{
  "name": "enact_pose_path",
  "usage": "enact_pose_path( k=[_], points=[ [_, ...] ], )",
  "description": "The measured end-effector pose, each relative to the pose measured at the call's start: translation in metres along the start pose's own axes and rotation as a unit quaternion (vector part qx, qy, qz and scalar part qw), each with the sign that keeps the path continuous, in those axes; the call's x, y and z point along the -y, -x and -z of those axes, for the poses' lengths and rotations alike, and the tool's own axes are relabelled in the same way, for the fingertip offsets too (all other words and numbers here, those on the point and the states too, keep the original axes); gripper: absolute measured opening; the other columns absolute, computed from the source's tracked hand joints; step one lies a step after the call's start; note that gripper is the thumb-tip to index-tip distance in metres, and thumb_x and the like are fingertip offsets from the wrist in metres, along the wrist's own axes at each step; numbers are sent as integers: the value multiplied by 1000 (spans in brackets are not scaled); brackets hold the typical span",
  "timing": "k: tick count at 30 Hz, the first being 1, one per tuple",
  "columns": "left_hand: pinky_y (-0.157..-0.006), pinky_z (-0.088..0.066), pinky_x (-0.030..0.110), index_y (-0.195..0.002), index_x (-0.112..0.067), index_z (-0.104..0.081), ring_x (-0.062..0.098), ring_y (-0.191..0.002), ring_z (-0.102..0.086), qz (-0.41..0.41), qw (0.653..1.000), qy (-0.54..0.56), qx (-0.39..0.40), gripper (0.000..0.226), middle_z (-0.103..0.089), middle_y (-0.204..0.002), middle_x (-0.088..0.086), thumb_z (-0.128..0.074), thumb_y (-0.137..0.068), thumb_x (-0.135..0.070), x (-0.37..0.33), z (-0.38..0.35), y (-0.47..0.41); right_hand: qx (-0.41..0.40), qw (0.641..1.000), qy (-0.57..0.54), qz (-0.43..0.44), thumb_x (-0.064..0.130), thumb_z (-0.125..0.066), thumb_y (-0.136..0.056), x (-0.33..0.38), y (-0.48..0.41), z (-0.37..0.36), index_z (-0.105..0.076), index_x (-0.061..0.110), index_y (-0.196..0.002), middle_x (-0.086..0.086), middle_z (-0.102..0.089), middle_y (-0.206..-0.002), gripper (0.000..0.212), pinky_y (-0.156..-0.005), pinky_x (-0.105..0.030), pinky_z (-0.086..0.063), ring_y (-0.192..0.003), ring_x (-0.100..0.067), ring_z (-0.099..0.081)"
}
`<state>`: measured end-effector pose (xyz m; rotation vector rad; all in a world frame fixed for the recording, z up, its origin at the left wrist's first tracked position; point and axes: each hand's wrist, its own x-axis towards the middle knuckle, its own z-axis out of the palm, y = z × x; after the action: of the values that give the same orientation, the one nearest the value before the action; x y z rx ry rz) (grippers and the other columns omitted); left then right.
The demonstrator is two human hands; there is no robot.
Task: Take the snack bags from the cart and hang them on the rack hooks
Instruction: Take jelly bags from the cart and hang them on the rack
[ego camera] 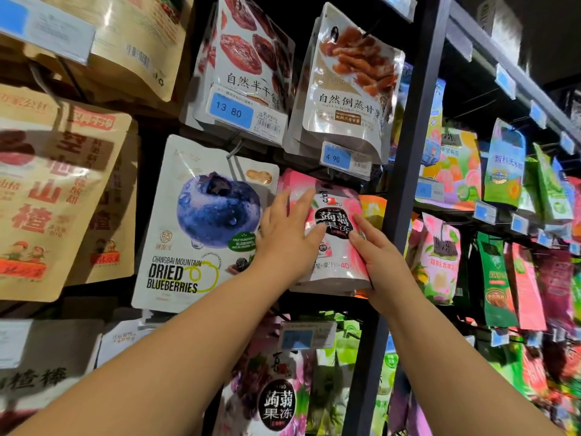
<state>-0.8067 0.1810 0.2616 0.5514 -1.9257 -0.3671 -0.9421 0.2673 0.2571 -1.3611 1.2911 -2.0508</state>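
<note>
A pink jelly snack bag (333,265) with a black round label hangs at the middle of the rack, under the 4.90 price tag (338,157). My left hand (287,237) lies flat on the bag's left half, fingers spread and straight, pressing against it. My right hand (377,262) holds the bag's right edge and lower corner, thumb on the front. The bag's top and the hook it hangs on are hidden behind the price tag. The cart is out of view.
A dried blueberries bag (195,228) hangs just left of my left hand. Dried fruit bags (349,80) hang above. A dark upright post (405,171) stands right of the pink bag. More jelly bags (276,391) hang below, colourful bags (503,171) to the right.
</note>
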Motion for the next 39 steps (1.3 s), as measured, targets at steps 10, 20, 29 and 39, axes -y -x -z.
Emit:
enact_pose_path(
  k=[10, 20, 29, 39],
  points=[
    [-117, -13, 46, -153, -33, -10, 20, -148, 7, 19, 999, -26, 39, 63, 29, -156, -11, -36, -98, -50, 9, -21, -18, -17, 973, 227, 21, 54, -54, -92, -20, -19, -4, -41, 51, -139, 10, -47, -136, 49, -112, -39, -36, -126, -10, -45],
    [-113, -25, 48, -152, -34, 2, 34, -145, -16, 106, 991, -46, 64, 63, 37, -152, -8, -34, -101, -41, 33, -38, -49, -8, 946, 323, 33, 49, -48, -97, -45, -49, -11, -21, 34, -154, 11, -23, -160, 64, -113, -28, -24, -146, -10, -23],
    [-111, -29, 52, -151, -37, 8, 39, -139, -27, 115, 990, -50, 63, 62, 25, -158, -1, -30, -101, -40, 41, -40, -48, -23, 935, 352, 36, 47, -30, -103, -59, -56, -18, -11, 32, -155, 7, -19, -162, 58, -116, -31, -18, -148, -19, -21],
    [-119, 0, 40, -152, -19, 10, 28, -147, 13, 65, 995, -29, 67, 75, 23, -158, 10, -42, -99, -33, 37, -45, -4, -44, 924, 360, 121, 42, -26, -104, -64, -24, -11, -11, 32, -156, 10, -35, -148, 54, -100, -17, -21, -136, -6, -31]
  ],
)
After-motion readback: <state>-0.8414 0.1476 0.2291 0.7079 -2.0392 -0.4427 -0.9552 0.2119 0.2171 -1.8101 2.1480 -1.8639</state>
